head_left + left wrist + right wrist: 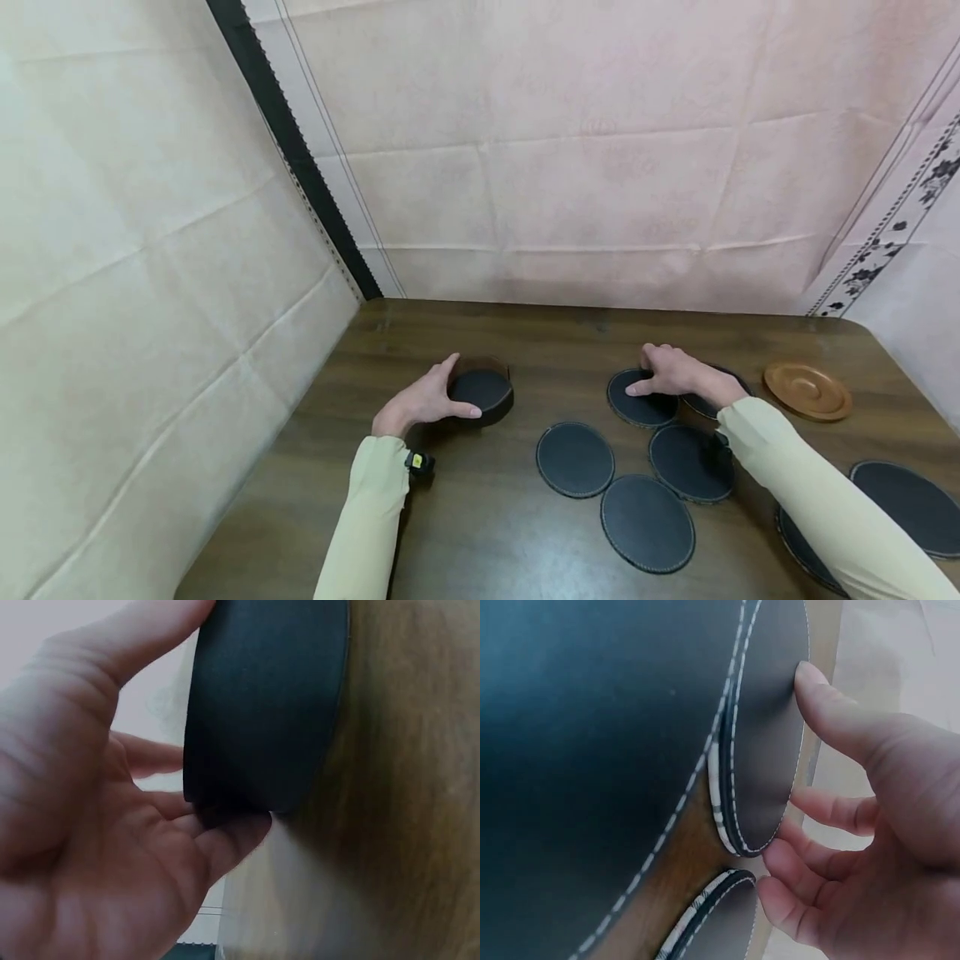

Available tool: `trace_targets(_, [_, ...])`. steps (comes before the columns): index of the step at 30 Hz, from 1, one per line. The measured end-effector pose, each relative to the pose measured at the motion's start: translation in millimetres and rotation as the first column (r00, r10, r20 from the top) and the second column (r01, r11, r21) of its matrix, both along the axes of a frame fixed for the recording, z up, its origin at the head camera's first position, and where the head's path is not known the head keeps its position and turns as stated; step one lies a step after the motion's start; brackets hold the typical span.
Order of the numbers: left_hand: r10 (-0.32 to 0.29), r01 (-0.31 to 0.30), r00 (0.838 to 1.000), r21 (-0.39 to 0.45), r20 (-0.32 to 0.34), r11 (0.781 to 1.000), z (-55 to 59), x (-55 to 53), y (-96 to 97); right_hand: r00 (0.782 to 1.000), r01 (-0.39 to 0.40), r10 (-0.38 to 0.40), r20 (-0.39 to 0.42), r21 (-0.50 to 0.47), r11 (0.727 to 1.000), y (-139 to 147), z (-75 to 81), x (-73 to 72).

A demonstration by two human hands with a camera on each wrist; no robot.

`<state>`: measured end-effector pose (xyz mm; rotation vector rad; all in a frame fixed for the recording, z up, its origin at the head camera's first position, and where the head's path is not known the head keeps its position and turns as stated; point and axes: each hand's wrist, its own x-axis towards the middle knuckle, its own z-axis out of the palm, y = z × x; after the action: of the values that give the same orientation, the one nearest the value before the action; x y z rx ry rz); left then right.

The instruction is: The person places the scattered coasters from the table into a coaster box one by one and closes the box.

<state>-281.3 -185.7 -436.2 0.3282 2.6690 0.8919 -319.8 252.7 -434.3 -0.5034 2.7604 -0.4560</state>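
In the head view, notice the left hand (426, 400) curved round the side of a round black holder (482, 393), at the left part of the brown table (480, 525). Farther to the right, find the right hand (671, 371), rather wide, with the thumb over a dark coaster (647, 407) and the forefinger toward its far edge. Note also the neighbouring coasters (575, 460), lying near, and a wooden dish (807, 392), to the right of this hand.

In the left wrist view, see the holder between thumb and fingers, held from its side. Better to hold it gently but steadily, without tilting.

In the right wrist view, see thumb and fingertips at the stitched edge of a coaster, probably the same one; cannot tell if pressing firmly. For good handling, probably best to bring the fingertips under the rim, press lightly with the thumb and raise one side first, in order not to drag the neighbouring coasters.
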Motion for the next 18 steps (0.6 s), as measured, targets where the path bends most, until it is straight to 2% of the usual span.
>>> trace_targets(4, [0.045,-0.045,0.999,-0.022,-0.024,0.999,-1.6,-1.7,1.5,1.0,0.005,-0.004,0.018,-0.015,1.0,3,0.2,-4.3])
trace_targets(9, [0.071,-0.073,0.996,-0.035,-0.046,0.997,-3.9,-2.8,0.8,1.0,0.014,-0.014,0.018,-0.046,0.999,5,2.8,-3.5])
trace_targets(15, [0.099,-0.101,0.994,-0.043,-0.055,0.994,-5.0,-1.4,0.9,0.999,0.036,-0.04,-0.019,-0.157,0.987,13,12.9,7.7])
trace_targets(18, [0.096,-0.099,0.993,-0.037,-0.062,0.994,-4.7,-2.4,1.8,0.999,0.049,-0.048,0.007,-0.221,0.974,17,17.2,12.1])
